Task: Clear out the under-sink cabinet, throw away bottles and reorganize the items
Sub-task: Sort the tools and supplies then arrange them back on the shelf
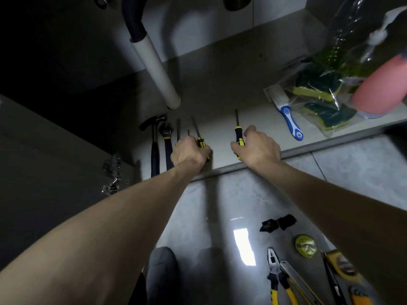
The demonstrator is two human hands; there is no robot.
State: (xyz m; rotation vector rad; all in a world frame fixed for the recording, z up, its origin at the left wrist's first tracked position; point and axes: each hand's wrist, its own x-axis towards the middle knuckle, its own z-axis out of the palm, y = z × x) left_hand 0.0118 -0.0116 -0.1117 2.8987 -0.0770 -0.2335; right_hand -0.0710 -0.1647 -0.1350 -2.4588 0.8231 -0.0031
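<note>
On the cabinet floor (220, 89) lies a row of tools: a hammer (154, 139), an adjustable wrench (167, 142) and thin screwdrivers (178, 130). My left hand (187, 153) is closed around a yellow-black screwdriver (199, 137) at the right end of that row. My right hand (256, 146) grips the handle of another yellow-black screwdriver (237, 132), its shaft pointing into the cabinet. Both hands sit just inside the cabinet's front edge.
A white drain pipe (154, 69) comes down behind the tools. At right lie a blue-white brush (289, 119), a bag of sponges (319, 95) and a pink bottle (383, 89). Pliers (277, 280), a tape roll (306, 245) and black bits (277, 222) rest on the tiled floor.
</note>
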